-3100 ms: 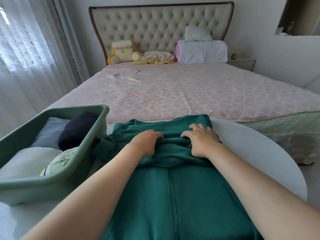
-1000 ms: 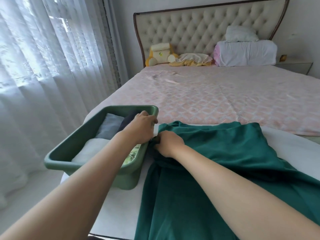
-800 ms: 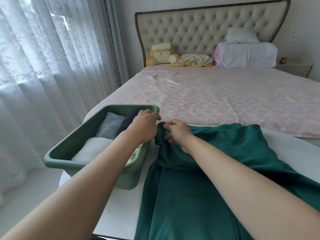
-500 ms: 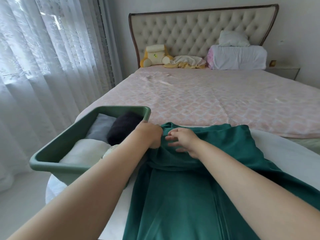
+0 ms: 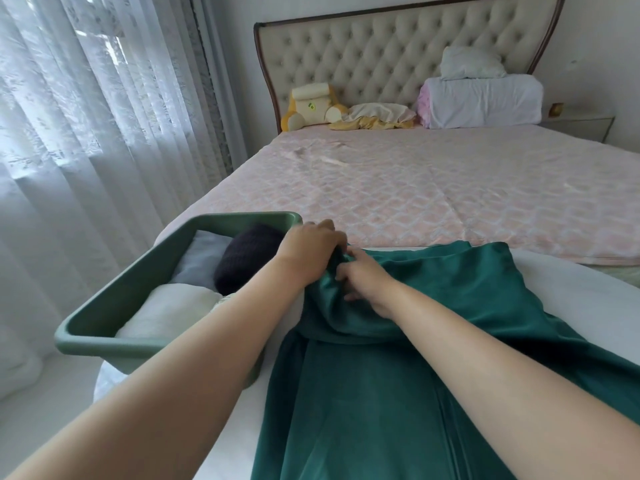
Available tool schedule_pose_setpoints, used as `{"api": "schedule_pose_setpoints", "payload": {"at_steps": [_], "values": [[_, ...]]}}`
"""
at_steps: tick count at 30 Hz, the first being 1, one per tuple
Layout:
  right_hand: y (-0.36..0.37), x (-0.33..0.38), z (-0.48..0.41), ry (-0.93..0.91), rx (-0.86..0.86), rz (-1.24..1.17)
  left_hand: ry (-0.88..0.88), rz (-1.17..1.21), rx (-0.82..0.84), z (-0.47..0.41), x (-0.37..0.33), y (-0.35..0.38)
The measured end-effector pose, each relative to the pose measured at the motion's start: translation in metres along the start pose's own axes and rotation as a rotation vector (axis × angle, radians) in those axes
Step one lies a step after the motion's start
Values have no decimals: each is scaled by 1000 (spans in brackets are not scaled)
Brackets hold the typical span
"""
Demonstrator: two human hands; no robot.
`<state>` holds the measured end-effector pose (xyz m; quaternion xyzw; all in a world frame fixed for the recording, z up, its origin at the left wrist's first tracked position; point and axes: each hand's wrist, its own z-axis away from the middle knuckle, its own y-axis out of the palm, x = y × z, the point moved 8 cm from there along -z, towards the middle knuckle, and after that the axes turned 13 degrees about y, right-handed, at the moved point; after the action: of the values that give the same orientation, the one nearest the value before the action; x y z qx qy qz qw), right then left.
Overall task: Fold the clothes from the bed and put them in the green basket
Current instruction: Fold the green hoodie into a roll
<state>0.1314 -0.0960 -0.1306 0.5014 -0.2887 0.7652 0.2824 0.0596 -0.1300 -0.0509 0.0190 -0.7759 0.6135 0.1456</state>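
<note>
green basket [image 5: 104, 346] close left, open bed [image 5: 415, 188] beyond

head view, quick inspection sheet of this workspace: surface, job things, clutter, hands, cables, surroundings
surface: white round table, largely covered by the garment.
job's things: green garment spread out, not yet folded, top corner bunched; green basket to its left, holding white, grey and dark folded clothes.
clutter: nothing seen.
hands: left hand and right hand both grip the bunched corner beside the basket.
cables: nothing seen.
surroundings: bed with pink cover behind; plush toy and pillows at the headboard; sheer curtain on the left.
</note>
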Motion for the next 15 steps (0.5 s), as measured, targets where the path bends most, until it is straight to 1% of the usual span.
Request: {"api": "schedule_pose_setpoints", "payload": {"at_steps": [1, 2, 4, 5, 6, 7, 9, 10, 11, 12, 13, 14, 15], "values": [[-6, 1, 0, 5, 27, -52, -48, 205, -90, -1, 2, 0], [-12, 0, 0, 30, 47, -85, -88, 398, -139, -2, 2, 4], [-29, -10, -1, 122, 19, -33, -142, 655, -136, -5, -5, 19], [-38, -17, -3, 167, -21, 11, -161, 734, -146, -6, -8, 26], [-44, -23, -4, 202, -58, 32, -182, 804, -212, -6, -10, 29], [-49, -28, -6, 220, -94, 28, -220, 867, -327, -3, -8, 29], [-58, -32, -6, 243, -176, -8, -371, 912, -566, 12, 3, 27], [-62, -33, -5, 259, -218, -25, -456, 882, -618, 20, 8, 29], [-66, -34, -4, 279, -256, -35, -519, 842, -591, 27, 9, 37], [-70, -34, -1, 291, -293, -35, -544, 810, -491, 29, 7, 49], [-74, -31, 3, 282, -339, 10, -531, 800, -373, 29, 2, 62], [-80, -27, 5, 249, -398, 117, -494, 814, -287, 29, -6, 73], [-84, -21, 8, 186, -462, 258, -454, 863, -237, 27, -14, 83]]}}
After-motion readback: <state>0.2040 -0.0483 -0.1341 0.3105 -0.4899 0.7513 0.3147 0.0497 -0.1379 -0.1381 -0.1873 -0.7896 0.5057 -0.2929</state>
